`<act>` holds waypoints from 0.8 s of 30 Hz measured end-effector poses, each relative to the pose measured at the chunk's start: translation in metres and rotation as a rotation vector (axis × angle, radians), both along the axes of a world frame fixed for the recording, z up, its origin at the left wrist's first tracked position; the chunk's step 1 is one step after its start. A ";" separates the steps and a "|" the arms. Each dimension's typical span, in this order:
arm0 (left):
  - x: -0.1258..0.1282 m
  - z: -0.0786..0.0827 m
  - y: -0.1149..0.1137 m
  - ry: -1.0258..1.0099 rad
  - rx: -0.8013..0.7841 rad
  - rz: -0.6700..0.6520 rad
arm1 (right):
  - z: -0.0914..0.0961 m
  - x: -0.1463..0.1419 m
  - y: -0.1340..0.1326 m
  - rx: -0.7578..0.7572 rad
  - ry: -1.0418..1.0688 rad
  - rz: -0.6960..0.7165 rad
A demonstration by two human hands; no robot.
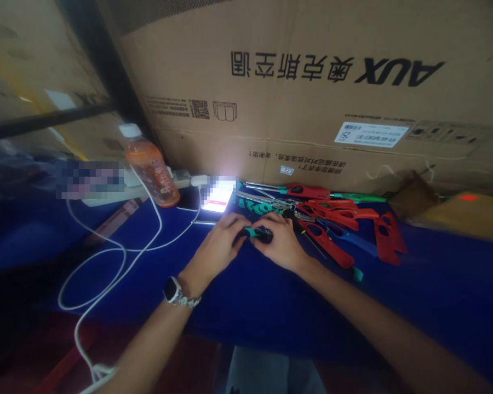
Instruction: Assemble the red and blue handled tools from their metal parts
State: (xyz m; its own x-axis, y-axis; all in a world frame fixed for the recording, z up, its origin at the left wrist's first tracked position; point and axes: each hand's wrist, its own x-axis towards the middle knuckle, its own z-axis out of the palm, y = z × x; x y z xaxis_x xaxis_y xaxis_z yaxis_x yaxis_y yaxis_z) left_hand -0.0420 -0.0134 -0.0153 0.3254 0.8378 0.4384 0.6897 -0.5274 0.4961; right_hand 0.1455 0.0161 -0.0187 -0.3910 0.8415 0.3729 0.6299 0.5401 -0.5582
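Observation:
Both hands meet over the blue table, fingers closed round a black piece with a green part [252, 232]. It looks like the handle of a long-reach lighter, but the fingers cover much of it. My left hand [219, 238], with a watch on its wrist, grips the left end. My right hand [281, 241] holds the right end. Just beyond and to the right lie several red long-reach lighters and red casings [328, 246], with metal rods among them. Small green parts [258, 207] are heaped right behind my fingers.
A phone [217, 200] with a lit screen lies beyond my left hand. To its left stands an orange drink bottle [152, 169]. A white cable [125, 262] loops over the left side. One large cardboard box [296, 115] walls off the back. A blue casing [357, 241] lies right.

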 end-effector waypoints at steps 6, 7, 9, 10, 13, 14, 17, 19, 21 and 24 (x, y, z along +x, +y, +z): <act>-0.001 0.017 0.008 0.176 -0.014 -0.033 | 0.002 0.001 -0.001 -0.039 0.013 -0.011; -0.001 0.020 0.011 0.208 -0.015 -0.043 | 0.002 0.002 0.000 -0.040 0.017 -0.007; -0.003 0.025 0.019 0.263 -0.016 -0.063 | 0.001 0.003 0.000 -0.043 0.025 0.004; -0.003 0.026 0.023 0.285 -0.017 -0.076 | 0.001 0.003 0.001 -0.045 0.030 0.008; -0.006 0.024 0.032 0.304 -0.010 -0.126 | 0.000 0.004 0.002 -0.053 0.032 0.014; -0.007 0.023 0.035 0.300 -0.007 -0.141 | 0.000 0.004 0.002 -0.057 0.028 0.015; -0.010 0.019 0.037 0.275 -0.013 -0.157 | 0.005 0.005 0.003 -0.072 0.002 0.033; -0.012 0.020 0.036 0.255 -0.026 -0.150 | 0.010 0.008 0.003 -0.059 -0.023 0.071; -0.015 0.021 0.034 0.236 -0.039 -0.142 | 0.017 0.016 0.001 -0.008 -0.045 0.128; -0.016 0.024 0.034 0.231 -0.047 -0.156 | 0.022 0.031 -0.005 0.082 -0.113 0.178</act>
State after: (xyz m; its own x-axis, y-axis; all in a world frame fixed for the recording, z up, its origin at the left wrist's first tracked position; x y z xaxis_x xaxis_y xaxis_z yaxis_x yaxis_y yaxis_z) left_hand -0.0585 0.0210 0.0089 0.5385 0.7875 0.2997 0.6997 -0.6161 0.3617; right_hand 0.1770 0.0107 0.0035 -0.5742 0.7237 0.3828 0.5765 0.6894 -0.4386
